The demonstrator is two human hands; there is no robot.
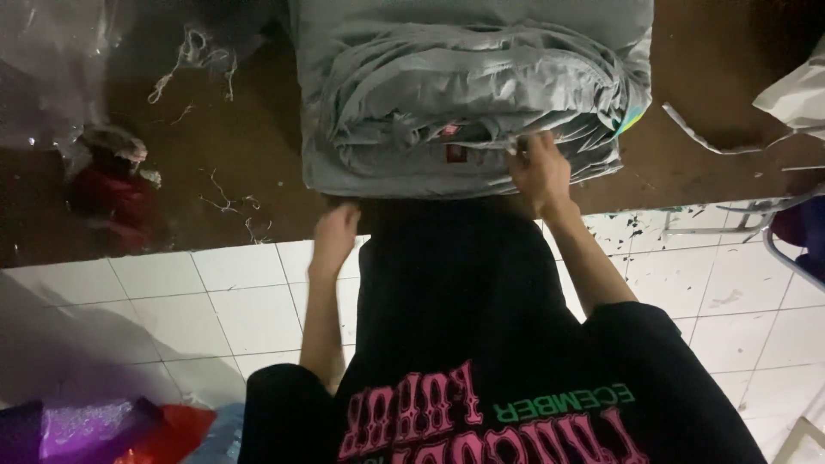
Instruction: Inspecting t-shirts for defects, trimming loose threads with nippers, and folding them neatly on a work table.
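A tall stack of folded grey garments (464, 94) lies on a dark brown table (215, 172). My right hand (540, 172) rests on the stack's near edge at the right, fingers curled into the folds. My left hand (333, 230) is at the stack's lower left corner by the table edge, fingers tucked under the pile. Whether either hand truly grips cloth is hard to tell. My black printed shirt (464, 344) fills the lower middle.
Loose thread scraps (225, 202) lie on the table at left. Clear plastic wrap (51, 69) and a red bundle (112, 193) sit far left. A white strip (705, 137) lies at right. White floor tiles (172, 301) below; coloured cloth (103, 430) at bottom left.
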